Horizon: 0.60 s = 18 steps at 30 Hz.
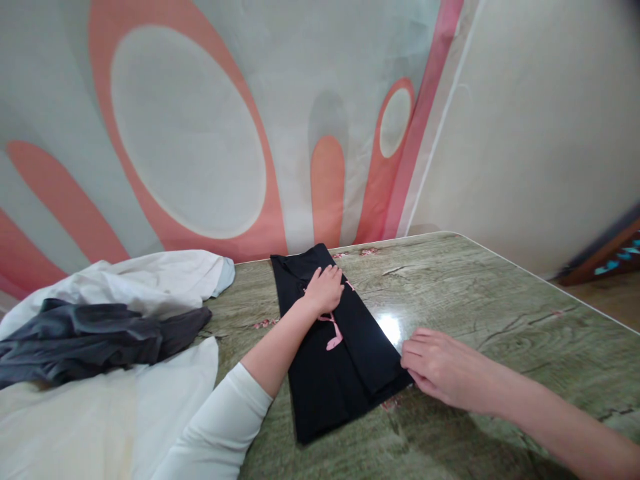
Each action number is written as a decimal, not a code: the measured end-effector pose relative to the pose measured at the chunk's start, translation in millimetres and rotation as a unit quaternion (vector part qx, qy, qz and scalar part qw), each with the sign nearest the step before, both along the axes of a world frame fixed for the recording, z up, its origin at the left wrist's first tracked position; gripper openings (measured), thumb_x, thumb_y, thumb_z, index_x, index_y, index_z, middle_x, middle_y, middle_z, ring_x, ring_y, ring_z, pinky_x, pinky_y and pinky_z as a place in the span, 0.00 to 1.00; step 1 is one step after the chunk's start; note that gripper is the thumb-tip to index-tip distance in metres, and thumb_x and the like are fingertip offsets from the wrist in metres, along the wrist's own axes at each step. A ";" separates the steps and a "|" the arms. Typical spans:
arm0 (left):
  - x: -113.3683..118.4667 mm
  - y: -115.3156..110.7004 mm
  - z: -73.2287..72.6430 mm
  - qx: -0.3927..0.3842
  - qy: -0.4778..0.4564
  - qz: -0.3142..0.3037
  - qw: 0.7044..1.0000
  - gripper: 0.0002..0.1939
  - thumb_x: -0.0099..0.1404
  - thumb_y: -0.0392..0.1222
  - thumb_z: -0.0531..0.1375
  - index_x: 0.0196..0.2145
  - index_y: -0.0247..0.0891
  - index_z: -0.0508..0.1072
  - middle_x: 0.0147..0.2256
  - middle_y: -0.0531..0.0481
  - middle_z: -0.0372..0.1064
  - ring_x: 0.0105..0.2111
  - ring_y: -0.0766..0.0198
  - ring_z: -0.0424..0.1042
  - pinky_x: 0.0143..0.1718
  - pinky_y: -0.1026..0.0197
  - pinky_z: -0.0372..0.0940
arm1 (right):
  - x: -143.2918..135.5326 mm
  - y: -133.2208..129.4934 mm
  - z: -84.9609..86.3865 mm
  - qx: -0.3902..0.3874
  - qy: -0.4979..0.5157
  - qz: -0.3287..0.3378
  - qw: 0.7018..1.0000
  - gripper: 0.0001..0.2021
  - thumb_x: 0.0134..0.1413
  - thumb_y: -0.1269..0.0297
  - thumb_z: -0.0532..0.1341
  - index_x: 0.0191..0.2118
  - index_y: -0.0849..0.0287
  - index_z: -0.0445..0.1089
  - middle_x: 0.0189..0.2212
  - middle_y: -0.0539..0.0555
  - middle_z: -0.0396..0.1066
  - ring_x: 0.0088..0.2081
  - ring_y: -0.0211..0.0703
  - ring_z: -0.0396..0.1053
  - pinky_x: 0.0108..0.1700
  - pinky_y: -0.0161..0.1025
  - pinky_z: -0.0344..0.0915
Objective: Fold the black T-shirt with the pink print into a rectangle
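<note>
A folded black garment (320,393) with a pink print lies lengthwise on the table, its long right edge doubled over. My left hand (325,290) rests flat on its upper part, fingers stretched towards the far end and covering some of the print. At the near right corner, my right hand (430,363) has its fingers bent and pressed together on the garment's edge. The fingertips there are partly hidden, and that corner looks slightly drawn to the right.
The table (500,300) has a wood-grain top with small reddish blossom patterns. On the left lie a crumpled white cloth (165,277), a dark grey garment (100,337) and a cream cloth (75,427). A wall with orange shapes (327,180) stands behind the table.
</note>
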<state>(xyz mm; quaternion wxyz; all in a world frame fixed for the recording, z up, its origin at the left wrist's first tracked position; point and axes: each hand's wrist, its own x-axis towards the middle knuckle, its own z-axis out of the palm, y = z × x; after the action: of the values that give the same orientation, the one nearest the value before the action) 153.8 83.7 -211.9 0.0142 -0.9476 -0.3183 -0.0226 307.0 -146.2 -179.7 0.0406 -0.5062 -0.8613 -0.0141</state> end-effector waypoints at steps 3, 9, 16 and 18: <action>-13.5 17.7 3.3 0.020 -0.004 0.068 0.997 0.25 0.65 0.41 0.42 0.59 0.32 0.50 0.61 0.42 0.42 0.61 0.55 0.39 0.59 0.48 0.36 | -0.5 -0.7 1.6 -0.005 -0.003 -0.012 1.000 0.05 0.49 0.73 0.53 0.26 0.58 0.63 0.25 0.51 0.65 0.29 0.40 0.62 0.38 0.41 0.54; -32.0 49.0 2.8 -0.082 0.029 0.090 0.992 0.28 0.65 0.45 0.42 0.60 0.33 0.46 0.62 0.41 0.40 0.61 0.56 0.40 0.57 0.50 0.45 | -1.5 -1.8 3.0 -0.022 0.017 -0.035 0.999 0.05 0.46 0.75 0.53 0.26 0.58 0.62 0.25 0.51 0.65 0.29 0.39 0.61 0.38 0.40 0.54; -40.2 48.6 5.7 -0.118 0.060 0.097 0.986 0.29 0.64 0.47 0.43 0.61 0.36 0.44 0.62 0.40 0.34 0.61 0.54 0.39 0.56 0.47 0.44 | -0.9 -3.5 -2.4 -0.036 0.019 -0.047 0.998 0.06 0.43 0.77 0.53 0.26 0.58 0.60 0.26 0.51 0.65 0.29 0.40 0.62 0.37 0.40 0.55; -40.2 44.9 3.8 -0.122 0.062 0.107 0.985 0.29 0.65 0.48 0.42 0.61 0.39 0.42 0.63 0.42 0.32 0.61 0.54 0.37 0.56 0.44 0.42 | -1.9 -4.1 -3.6 -0.038 0.011 -0.048 0.998 0.06 0.42 0.77 0.53 0.26 0.58 0.61 0.26 0.51 0.65 0.30 0.41 0.62 0.38 0.41 0.55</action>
<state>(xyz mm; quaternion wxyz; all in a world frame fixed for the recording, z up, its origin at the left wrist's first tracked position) 113.6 128.6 -208.1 -0.0795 -0.9023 -0.4168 0.0765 305.0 -150.3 -183.3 0.0300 -0.5484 -0.8353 0.0226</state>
